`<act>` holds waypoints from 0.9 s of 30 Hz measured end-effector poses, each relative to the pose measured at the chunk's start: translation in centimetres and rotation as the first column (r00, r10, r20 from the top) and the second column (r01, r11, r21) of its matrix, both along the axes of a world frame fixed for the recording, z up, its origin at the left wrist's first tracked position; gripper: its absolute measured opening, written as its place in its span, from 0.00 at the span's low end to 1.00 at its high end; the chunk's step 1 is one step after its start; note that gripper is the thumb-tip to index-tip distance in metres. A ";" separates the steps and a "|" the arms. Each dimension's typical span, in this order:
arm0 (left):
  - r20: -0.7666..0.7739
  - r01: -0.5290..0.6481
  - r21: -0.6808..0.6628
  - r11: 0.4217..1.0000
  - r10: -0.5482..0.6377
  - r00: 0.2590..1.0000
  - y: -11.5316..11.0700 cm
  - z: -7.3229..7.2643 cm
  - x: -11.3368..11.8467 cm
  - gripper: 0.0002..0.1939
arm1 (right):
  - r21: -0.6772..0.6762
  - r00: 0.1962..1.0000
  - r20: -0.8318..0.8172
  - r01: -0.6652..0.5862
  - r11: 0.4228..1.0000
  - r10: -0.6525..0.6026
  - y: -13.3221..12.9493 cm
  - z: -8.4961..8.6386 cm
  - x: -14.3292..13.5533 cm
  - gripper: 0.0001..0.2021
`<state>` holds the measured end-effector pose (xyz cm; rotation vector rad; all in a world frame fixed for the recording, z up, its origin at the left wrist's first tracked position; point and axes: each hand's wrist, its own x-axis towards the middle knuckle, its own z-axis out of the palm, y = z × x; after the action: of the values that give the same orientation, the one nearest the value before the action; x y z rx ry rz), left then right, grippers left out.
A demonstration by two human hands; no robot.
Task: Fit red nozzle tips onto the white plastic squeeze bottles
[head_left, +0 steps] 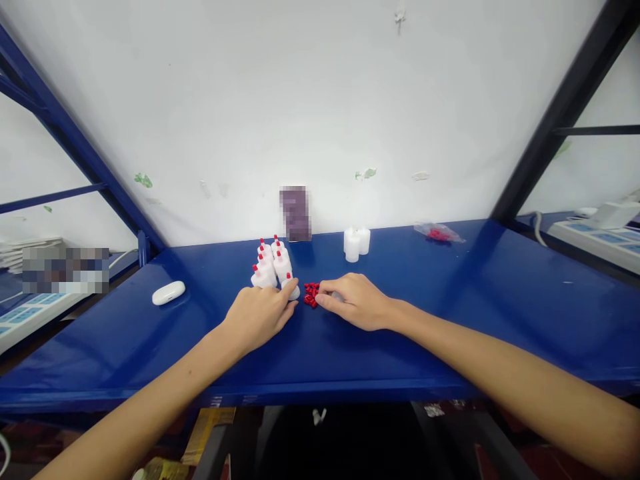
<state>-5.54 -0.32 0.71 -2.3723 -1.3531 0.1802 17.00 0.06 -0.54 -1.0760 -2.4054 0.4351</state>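
Observation:
My left hand (263,313) is closed around the nearest white bottle (294,292), which stands at the front of a group of several white bottles (267,264) with red caps. To the right of it, a small pile of red caps (311,297) lies on the blue table. The thumb and fingers of my right hand (357,301) reach the pile's right side and bend together there. Something pale shows between that thumb and the fingers, mostly hidden by the hand. Farther back, a few white bottles (353,248) without red caps stand close together.
A white oval case (169,293) lies on the left of the blue table (450,287). A clear bag with red pieces (439,234) is at the back right. A blurred purple upright object (296,213) leans at the wall. Metal posts (555,127) flank the table.

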 end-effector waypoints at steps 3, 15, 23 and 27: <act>0.017 -0.016 -0.033 0.999 0.017 1.000 -0.4 -0.6 -0.5 0.26 | -0.002 1.000 0.000 0.004 1.000 -0.004 0.0 0.0 0.0 0.19; 0.282 0.106 -0.067 0.992 -0.083 0.956 -0.5 -1.5 -0.4 0.19 | -0.088 0.983 -0.171 0.051 0.995 -0.065 0.6 -0.2 0.2 0.21; 0.389 0.226 -0.158 0.961 -0.150 0.909 0.4 -1.7 0.1 0.13 | -0.251 0.935 -0.339 0.020 0.968 -0.107 1.4 -0.8 0.5 0.26; 0.382 0.245 -0.194 0.950 -0.157 0.911 0.8 -1.1 0.2 0.12 | -0.274 0.921 -0.381 -0.033 0.961 -0.077 1.1 -0.7 0.4 0.26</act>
<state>-5.34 0.44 -0.36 -2.8391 -1.2823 -0.1760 17.37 1.14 -1.19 -1.0143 -2.0163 0.9086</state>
